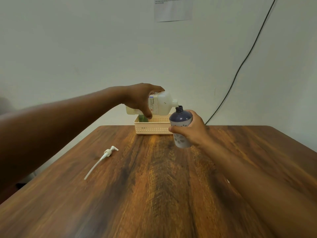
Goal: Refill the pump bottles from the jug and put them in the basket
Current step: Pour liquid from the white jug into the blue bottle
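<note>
Tipping translucent squarish jug (160,104), left hand (139,98) closed round body, spout touching open neck of rounded purple bottle (181,127), right hand (192,130) wrapping it above woodgrain desk (154,194); perforated cream basket (151,127) sitting behind; white pump (109,152) lying apart.

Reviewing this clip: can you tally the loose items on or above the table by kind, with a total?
Translucent white plastic jug, tipped in the left hand: 1
Dark blue plastic bottle with flower print, neck open, in the right hand: 1
White pump head with dip tube, lying on the wooden table: 1
Cream perforated plastic basket: 1
Green item inside the basket, mostly hidden: 1
Total: 5
</note>
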